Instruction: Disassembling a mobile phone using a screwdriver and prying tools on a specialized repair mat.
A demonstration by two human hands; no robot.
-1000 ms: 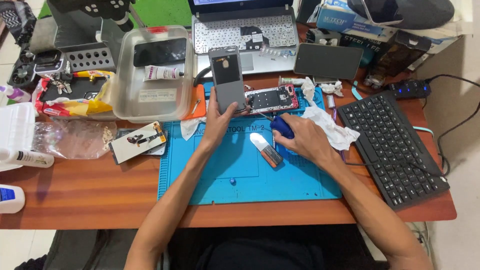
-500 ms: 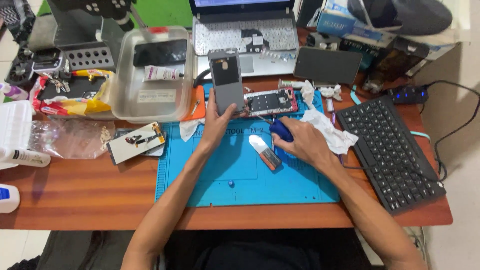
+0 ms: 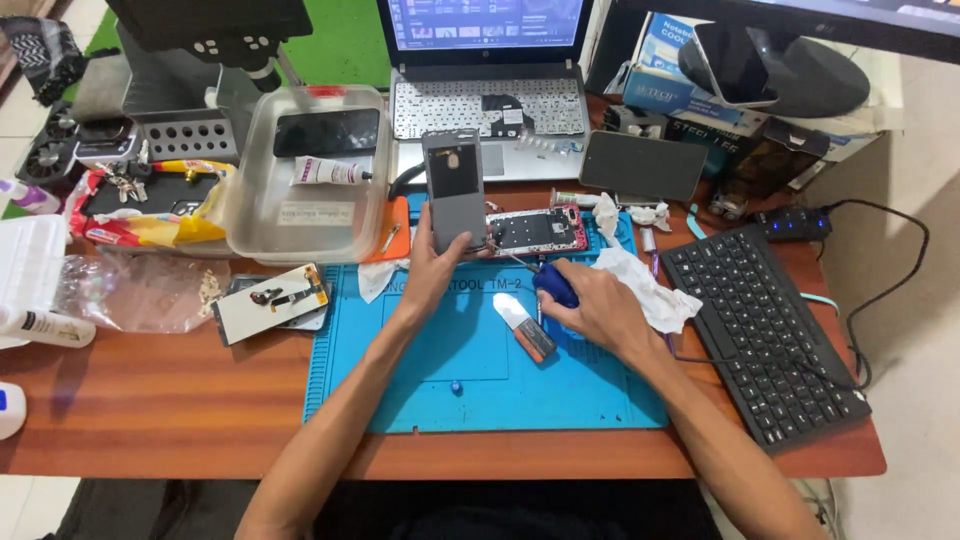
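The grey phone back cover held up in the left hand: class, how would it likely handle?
The back cover looks thin, so probably light and slightly flexible. Standing upright in the left hand, it would likely tip if released. Its smooth face may be slippery.

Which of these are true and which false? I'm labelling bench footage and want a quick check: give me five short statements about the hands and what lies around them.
1. The left hand holds a grey phone back panel upright. True.
2. The right hand holds a blue-handled screwdriver. True.
3. The opened phone lies on the black keyboard. False: it lies at the far edge of the blue work mat, left of the keyboard.
4. The clear plastic tub stands right of the keyboard. False: it stands to the left, beyond the mat.
5. Crumpled white tissue lies beside the right hand. True.
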